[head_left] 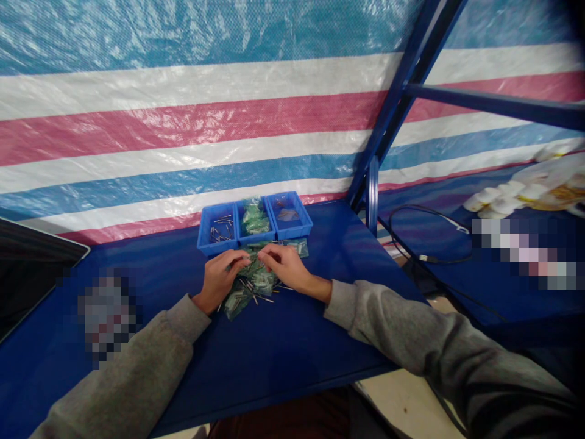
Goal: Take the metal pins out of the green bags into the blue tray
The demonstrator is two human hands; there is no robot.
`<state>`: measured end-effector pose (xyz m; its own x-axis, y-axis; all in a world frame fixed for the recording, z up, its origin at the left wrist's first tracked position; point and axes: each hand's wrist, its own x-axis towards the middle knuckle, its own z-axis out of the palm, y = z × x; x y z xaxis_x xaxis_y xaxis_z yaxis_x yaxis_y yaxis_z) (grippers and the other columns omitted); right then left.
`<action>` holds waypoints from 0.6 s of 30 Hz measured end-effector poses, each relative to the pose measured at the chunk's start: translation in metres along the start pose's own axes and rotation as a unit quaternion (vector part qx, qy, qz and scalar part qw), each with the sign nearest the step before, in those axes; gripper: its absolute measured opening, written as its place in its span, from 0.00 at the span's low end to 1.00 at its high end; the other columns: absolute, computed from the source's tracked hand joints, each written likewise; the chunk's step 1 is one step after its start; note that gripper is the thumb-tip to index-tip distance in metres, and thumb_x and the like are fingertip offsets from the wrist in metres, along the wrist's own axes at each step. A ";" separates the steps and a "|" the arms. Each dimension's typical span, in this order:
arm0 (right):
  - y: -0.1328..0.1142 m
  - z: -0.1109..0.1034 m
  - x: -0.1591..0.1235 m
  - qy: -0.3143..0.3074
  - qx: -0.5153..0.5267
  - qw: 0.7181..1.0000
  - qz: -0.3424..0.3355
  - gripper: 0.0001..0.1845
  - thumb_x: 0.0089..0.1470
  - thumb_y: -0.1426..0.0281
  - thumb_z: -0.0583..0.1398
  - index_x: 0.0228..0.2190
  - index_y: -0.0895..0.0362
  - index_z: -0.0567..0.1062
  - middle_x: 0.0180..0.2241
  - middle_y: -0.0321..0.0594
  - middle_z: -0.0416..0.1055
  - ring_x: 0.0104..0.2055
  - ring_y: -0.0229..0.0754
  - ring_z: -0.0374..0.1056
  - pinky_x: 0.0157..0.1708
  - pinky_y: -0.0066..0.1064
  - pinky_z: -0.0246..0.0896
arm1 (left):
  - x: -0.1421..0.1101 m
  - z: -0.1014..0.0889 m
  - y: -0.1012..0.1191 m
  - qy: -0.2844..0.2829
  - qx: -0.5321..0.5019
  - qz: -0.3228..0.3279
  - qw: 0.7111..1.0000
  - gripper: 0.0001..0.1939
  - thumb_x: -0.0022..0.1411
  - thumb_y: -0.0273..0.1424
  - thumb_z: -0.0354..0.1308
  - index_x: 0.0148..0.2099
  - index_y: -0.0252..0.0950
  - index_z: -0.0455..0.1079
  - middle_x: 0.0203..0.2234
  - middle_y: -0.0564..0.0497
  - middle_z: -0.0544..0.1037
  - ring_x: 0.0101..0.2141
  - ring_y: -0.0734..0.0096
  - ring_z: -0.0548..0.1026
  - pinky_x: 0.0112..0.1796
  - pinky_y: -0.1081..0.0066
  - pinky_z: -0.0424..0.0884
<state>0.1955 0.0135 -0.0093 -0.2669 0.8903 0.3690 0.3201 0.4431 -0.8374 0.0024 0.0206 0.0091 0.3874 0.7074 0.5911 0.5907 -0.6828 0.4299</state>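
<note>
Over a pile of small green plastic bags (262, 281), my left hand (222, 274) and my right hand (290, 268) face each other with fingertips pinched close together. Green plastic shows between and behind the fingers; I cannot make out exactly what either hand grips. Several thin metal rods (258, 297) lie loose on and around the pile. Just behind the hands stand three joined blue bins. The left bin (214, 249) has thin metal rods in it, the middle bin (256, 238) green bags, and the right bin (292, 230) a few small brownish pieces and a clear bag.
The blue table (283, 360) runs up to a striped tarp (192, 134). A dark screen (36, 274) stands at the left, near a blurred-out item. On the right are a blue metal frame (388, 110), a black cable (429, 262) and white bottles (496, 198) on another surface.
</note>
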 end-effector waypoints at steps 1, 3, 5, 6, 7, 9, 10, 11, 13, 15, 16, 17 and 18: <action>0.000 0.000 0.000 -0.005 -0.002 1.000 -0.003 0.17 0.58 0.60 0.51 0.28 0.59 0.72 0.18 0.31 0.64 0.20 0.32 0.57 0.22 0.23 0.49 | 0.000 0.000 0.000 0.009 0.003 -0.007 1.000 0.08 0.59 0.36 0.56 0.36 0.37 0.72 0.27 0.53 0.77 0.28 0.75 0.74 0.33 0.75 0.68; -0.001 0.000 0.000 -0.008 -0.007 1.000 -0.009 0.17 0.57 0.61 0.52 0.28 0.59 0.72 0.19 0.32 0.64 0.20 0.32 0.57 0.21 0.23 0.48 | -0.001 0.001 0.000 0.016 0.007 -0.021 1.000 0.09 0.58 0.37 0.56 0.36 0.37 0.72 0.26 0.54 0.77 0.26 0.76 0.74 0.31 0.76 0.68; -0.001 0.000 0.000 -0.010 -0.007 1.000 -0.014 0.16 0.57 0.61 0.53 0.28 0.59 0.72 0.19 0.32 0.64 0.20 0.31 0.57 0.21 0.22 0.48 | -0.002 0.000 0.001 0.015 0.009 -0.030 0.999 0.10 0.58 0.37 0.56 0.36 0.37 0.72 0.26 0.55 0.77 0.25 0.76 0.73 0.30 0.77 0.68; -0.002 0.000 0.000 -0.013 -0.006 1.000 -0.014 0.15 0.57 0.61 0.53 0.28 0.59 0.72 0.19 0.32 0.64 0.20 0.31 0.56 0.21 0.22 0.48 | -0.002 0.000 0.001 0.014 0.010 -0.035 0.999 0.10 0.58 0.37 0.56 0.36 0.37 0.72 0.26 0.55 0.77 0.25 0.77 0.73 0.30 0.77 0.68; -0.002 0.000 0.000 -0.015 -0.005 1.000 -0.013 0.15 0.56 0.62 0.54 0.28 0.60 0.73 0.19 0.32 0.63 0.20 0.31 0.56 0.21 0.22 0.48 | -0.002 0.000 0.002 0.013 0.008 -0.041 0.999 0.10 0.58 0.37 0.56 0.37 0.37 0.72 0.26 0.55 0.77 0.24 0.77 0.73 0.30 0.77 0.68; -0.002 -0.001 -0.001 -0.021 -0.004 1.000 -0.008 0.14 0.56 0.62 0.55 0.29 0.60 0.73 0.18 0.31 0.63 0.19 0.30 0.55 0.20 0.22 0.47 | -0.002 0.000 0.003 0.010 -0.003 -0.054 0.998 0.10 0.58 0.37 0.56 0.38 0.37 0.72 0.26 0.55 0.77 0.23 0.78 0.73 0.30 0.78 0.68; -0.002 -0.001 -0.001 -0.023 -0.004 1.000 -0.008 0.14 0.55 0.62 0.55 0.29 0.60 0.73 0.18 0.31 0.63 0.19 0.30 0.55 0.20 0.22 0.47 | -0.002 0.001 0.003 0.007 -0.010 -0.061 0.998 0.10 0.59 0.37 0.55 0.38 0.37 0.72 0.25 0.56 0.77 0.22 0.78 0.73 0.29 0.78 0.68; -0.002 0.000 -0.001 -0.026 -0.005 1.000 -0.009 0.13 0.55 0.63 0.55 0.30 0.60 0.73 0.18 0.31 0.63 0.19 0.30 0.55 0.20 0.22 0.47 | -0.002 0.001 0.003 0.003 -0.018 -0.065 0.998 0.10 0.59 0.37 0.55 0.39 0.37 0.71 0.24 0.56 0.77 0.22 0.79 0.73 0.29 0.78 0.68; -0.002 0.000 -0.001 -0.027 -0.009 0.999 -0.013 0.12 0.54 0.64 0.56 0.30 0.60 0.73 0.19 0.31 0.63 0.19 0.30 0.55 0.21 0.21 0.48 | -0.002 0.001 0.003 0.000 -0.031 -0.070 0.997 0.10 0.59 0.37 0.55 0.39 0.38 0.71 0.22 0.57 0.76 0.20 0.79 0.72 0.28 0.78 0.68; -0.002 0.000 -0.001 -0.031 -0.014 0.999 -0.016 0.11 0.54 0.64 0.56 0.30 0.60 0.73 0.19 0.31 0.64 0.19 0.30 0.55 0.21 0.21 0.48 | -0.002 0.002 0.003 0.001 -0.039 -0.073 0.997 0.10 0.59 0.37 0.55 0.40 0.38 0.71 0.21 0.58 0.75 0.20 0.79 0.72 0.28 0.78 0.68; -0.002 0.001 -0.001 -0.035 -0.016 0.999 -0.017 0.11 0.54 0.64 0.56 0.30 0.60 0.73 0.19 0.31 0.64 0.19 0.30 0.55 0.21 0.21 0.48 | -0.002 0.002 0.003 0.002 -0.041 -0.075 0.996 0.10 0.59 0.37 0.55 0.40 0.38 0.71 0.21 0.58 0.75 0.20 0.79 0.72 0.27 0.78 0.68; -0.002 0.001 -0.001 -0.041 -0.019 0.999 -0.018 0.11 0.54 0.64 0.57 0.30 0.59 0.73 0.19 0.31 0.64 0.20 0.30 0.56 0.21 0.21 0.48 | -0.002 0.002 0.002 0.001 -0.042 -0.076 0.996 0.10 0.59 0.37 0.55 0.40 0.38 0.71 0.21 0.58 0.75 0.20 0.79 0.72 0.27 0.78 0.68; -0.002 0.001 -0.001 -0.045 -0.023 0.999 -0.019 0.11 0.54 0.64 0.57 0.29 0.59 0.73 0.19 0.31 0.64 0.20 0.30 0.56 0.21 0.22 0.48 | -0.002 0.002 0.002 -0.001 -0.042 -0.077 0.996 0.10 0.59 0.37 0.55 0.40 0.38 0.71 0.21 0.58 0.75 0.20 0.79 0.72 0.27 0.78 0.68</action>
<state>0.1942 0.0114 -0.0079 -0.3599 0.8605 0.3605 0.3487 0.4824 -0.8035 0.0045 0.0182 0.0070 0.2989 0.8051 0.5124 0.5826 -0.5792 0.5702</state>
